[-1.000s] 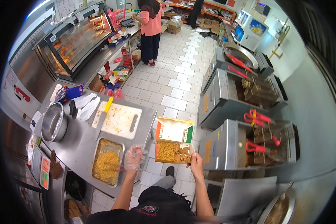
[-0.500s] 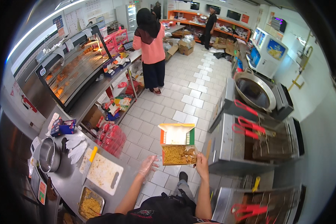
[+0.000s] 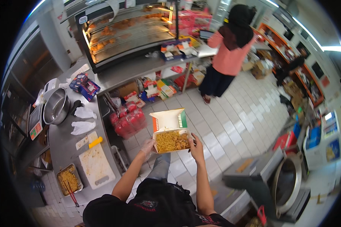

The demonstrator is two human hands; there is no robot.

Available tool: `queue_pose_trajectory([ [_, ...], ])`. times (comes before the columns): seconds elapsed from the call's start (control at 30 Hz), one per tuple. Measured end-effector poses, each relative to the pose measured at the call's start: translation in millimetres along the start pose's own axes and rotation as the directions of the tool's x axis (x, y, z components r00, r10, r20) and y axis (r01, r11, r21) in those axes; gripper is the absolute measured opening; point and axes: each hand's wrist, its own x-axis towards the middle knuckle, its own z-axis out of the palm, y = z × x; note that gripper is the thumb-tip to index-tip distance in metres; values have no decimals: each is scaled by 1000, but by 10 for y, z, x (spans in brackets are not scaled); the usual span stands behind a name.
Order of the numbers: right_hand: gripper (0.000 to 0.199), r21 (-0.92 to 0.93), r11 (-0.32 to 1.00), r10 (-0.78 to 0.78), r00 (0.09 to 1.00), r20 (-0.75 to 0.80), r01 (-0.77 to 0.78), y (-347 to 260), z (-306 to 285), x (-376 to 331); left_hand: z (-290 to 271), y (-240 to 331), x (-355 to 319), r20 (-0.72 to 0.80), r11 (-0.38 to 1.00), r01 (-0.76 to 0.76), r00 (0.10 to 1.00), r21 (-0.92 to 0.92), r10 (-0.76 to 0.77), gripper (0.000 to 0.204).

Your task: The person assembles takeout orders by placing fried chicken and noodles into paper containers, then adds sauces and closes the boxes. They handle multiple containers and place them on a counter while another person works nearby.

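An open cardboard takeaway box (image 3: 169, 120), orange and green on its lid sides, is held level in front of me. Yellow noodles or rice (image 3: 166, 142) fill its left part, and browned food pieces (image 3: 182, 140) lie at the right. My left hand (image 3: 149, 146), in a clear plastic glove, is closed on the box's left side. On the right side, my bare right hand (image 3: 196, 148) grips the edge with the thumb near the rim. Some fingers are hidden beneath the box.
Left, a steel counter holds a cutting board (image 3: 96, 166), yellow-handled knife (image 3: 96, 142), metal bowl (image 3: 57, 107) and noodle tray (image 3: 69, 179) with red chopsticks. A heated display case (image 3: 129, 36) stands ahead. A person in pink (image 3: 231, 49) is beyond it; a large wok (image 3: 287, 185) is right.
My view has turned left, toward the counter and display case. The gloved left hand, earlier apart from the box with fingers spread, now holds its left side. The right hand keeps its grip.
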Motion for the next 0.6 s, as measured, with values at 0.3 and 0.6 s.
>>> queue_pose_trajectory([
  [0.3, 46, -103, 994, -1, 961, 275, 30, -245, 1570, 4017, -1080, 1479, 3117, -255, 662, -87, 879, 744, 403, 26],
  [0.6, 42, -98, 924, -345, 917, 199, 369, -851, 1917, 6698, -920, 3377, 4821, -408, 977, -105, 896, 186, 174, 34],
])
